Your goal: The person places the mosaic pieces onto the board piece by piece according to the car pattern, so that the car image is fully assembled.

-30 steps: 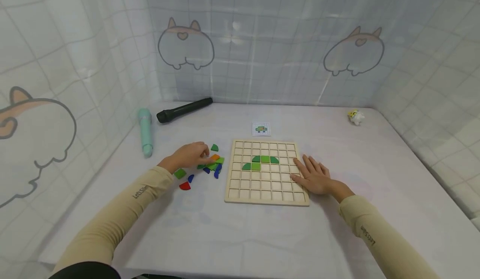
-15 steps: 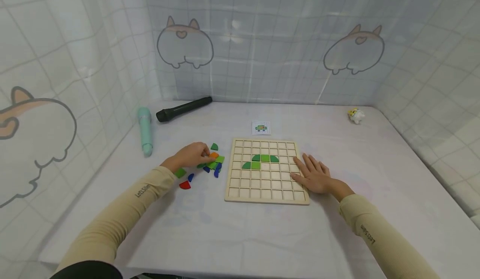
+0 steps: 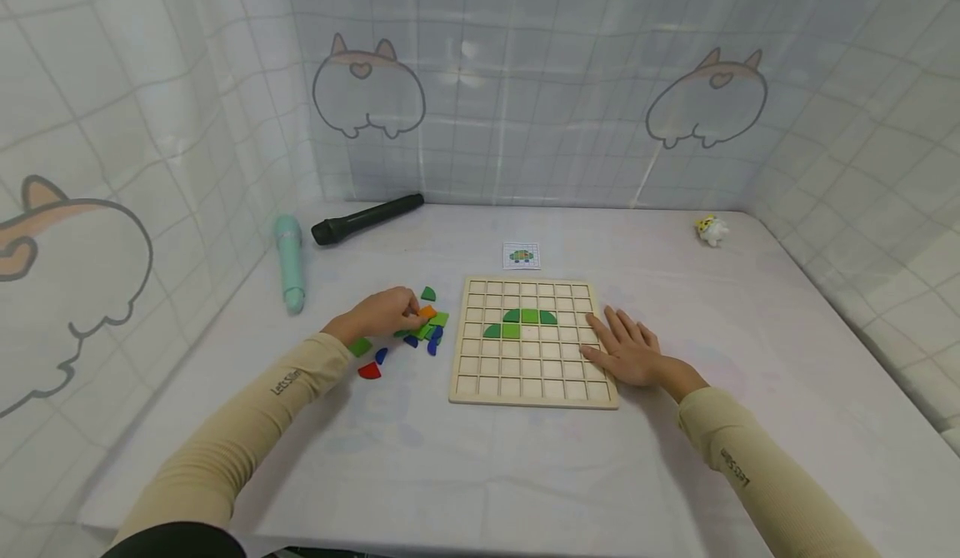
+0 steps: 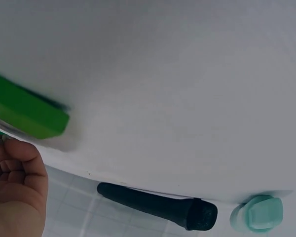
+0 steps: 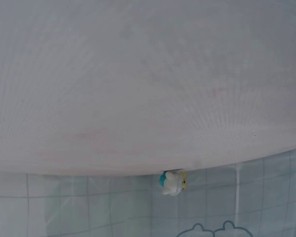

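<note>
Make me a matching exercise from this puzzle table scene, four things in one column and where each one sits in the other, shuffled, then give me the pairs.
Things:
1. black microphone
2. small toy figure
3. picture card
4. red piece

Places:
A. just behind the wooden grid board
B. far right of the table
C. far left, by the back wall
D. nearest piece of the loose pile, left of the board

Pairs: 1-C, 2-B, 3-A, 4-D

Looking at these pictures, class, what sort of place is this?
Probably a small play or recording booth: a table draped in white, cartoon-printed curtains on three sides, and a wooden puzzle board with coloured pieces.
</note>
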`<move>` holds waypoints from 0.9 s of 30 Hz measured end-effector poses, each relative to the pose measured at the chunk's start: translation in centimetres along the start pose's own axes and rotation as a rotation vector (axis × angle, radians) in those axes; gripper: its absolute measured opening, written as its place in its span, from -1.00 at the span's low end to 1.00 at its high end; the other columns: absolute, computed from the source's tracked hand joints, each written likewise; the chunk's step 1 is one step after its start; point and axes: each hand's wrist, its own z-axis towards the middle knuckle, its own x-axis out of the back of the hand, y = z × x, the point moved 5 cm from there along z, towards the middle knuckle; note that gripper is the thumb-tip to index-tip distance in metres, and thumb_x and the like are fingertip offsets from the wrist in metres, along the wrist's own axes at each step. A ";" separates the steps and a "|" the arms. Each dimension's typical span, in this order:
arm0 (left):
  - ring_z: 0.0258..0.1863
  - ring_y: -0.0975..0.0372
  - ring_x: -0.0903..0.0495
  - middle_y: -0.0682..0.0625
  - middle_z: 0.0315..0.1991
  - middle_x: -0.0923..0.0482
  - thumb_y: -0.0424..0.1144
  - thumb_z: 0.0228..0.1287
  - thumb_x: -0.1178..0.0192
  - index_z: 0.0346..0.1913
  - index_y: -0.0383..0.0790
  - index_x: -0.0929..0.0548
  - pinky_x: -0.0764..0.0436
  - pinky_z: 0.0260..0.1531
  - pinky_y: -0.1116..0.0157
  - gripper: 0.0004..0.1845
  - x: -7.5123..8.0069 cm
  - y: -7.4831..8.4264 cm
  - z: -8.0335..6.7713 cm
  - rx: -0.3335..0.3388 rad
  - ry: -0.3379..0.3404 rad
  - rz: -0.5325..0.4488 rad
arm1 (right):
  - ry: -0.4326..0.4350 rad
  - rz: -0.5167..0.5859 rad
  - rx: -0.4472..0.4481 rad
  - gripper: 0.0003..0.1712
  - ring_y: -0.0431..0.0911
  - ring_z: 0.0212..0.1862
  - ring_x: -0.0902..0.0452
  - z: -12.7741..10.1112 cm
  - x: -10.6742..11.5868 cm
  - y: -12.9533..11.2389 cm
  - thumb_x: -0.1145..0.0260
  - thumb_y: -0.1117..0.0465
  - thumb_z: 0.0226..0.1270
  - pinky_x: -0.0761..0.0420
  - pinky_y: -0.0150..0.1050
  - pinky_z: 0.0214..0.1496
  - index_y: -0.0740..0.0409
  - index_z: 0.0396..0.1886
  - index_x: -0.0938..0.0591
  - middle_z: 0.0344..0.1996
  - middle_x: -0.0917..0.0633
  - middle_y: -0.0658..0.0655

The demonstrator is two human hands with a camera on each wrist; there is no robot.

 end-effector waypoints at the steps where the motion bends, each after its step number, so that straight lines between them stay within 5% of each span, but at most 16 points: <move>1: -0.37 0.18 -0.45 -0.06 -0.31 -0.50 -0.18 0.27 -0.21 -0.15 -0.39 -0.54 -0.49 -0.32 0.29 -0.71 0.0 0.0 0.0 -0.004 0.003 0.019 | -0.001 0.002 0.000 -0.05 0.19 0.44 0.47 0.0 0.0 0.0 0.31 -0.42 0.37 0.35 0.20 0.31 0.07 0.52 0.19 0.46 0.32 0.27; 11: -0.41 0.21 -0.43 -0.04 -0.25 -0.47 -0.09 0.26 -0.22 -0.10 -0.35 -0.55 -0.53 -0.31 0.29 -0.65 0.6 1.3 -0.1 -0.067 0.088 0.274 | 0.003 0.003 0.009 -0.06 0.20 0.44 0.49 -0.1 -0.2 0.2 0.32 -0.40 0.39 0.35 0.22 0.30 0.08 0.52 0.18 0.46 0.33 0.29; 27: -0.53 0.28 -0.38 -0.01 -0.33 -0.47 -0.06 0.25 -0.25 -0.12 -0.33 -0.58 -0.51 -0.44 0.39 -0.64 0.4 6.8 1.4 -0.339 0.170 0.423 | 0.002 -0.003 0.012 -0.06 0.17 0.44 0.51 0.0 -0.2 0.1 0.34 -0.42 0.38 0.36 0.20 0.30 0.04 0.52 0.21 0.46 0.34 0.26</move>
